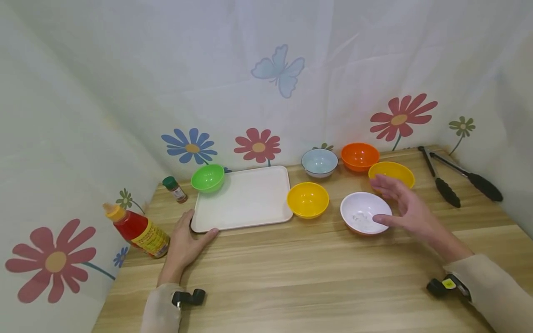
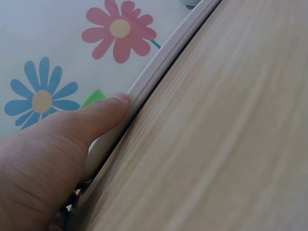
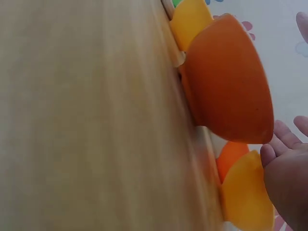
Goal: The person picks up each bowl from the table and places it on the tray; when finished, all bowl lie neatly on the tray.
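My left hand (image 1: 185,241) rests at the front left corner of the white rectangular tray (image 1: 245,199). Its thumb (image 2: 110,113) touches the tray's front rim in the left wrist view, while the other fingers lie along the left side, partly hidden. At the right, my right hand (image 1: 405,208) hovers with spread fingers by the right rim of a bowl (image 1: 360,210), white inside and orange outside. The right wrist view shows that bowl's orange outer wall (image 3: 228,82) close to the fingertips. Whether they touch it I cannot tell.
A green bowl (image 1: 208,179) overlaps the tray's back left corner. Yellow bowls (image 1: 308,200) (image 1: 393,172), a light blue bowl (image 1: 319,162) and an orange bowl (image 1: 360,157) stand at the right, near black-tipped tongs (image 1: 462,173). Left are a red sauce bottle (image 1: 141,232) and a green-capped jar (image 1: 175,189).
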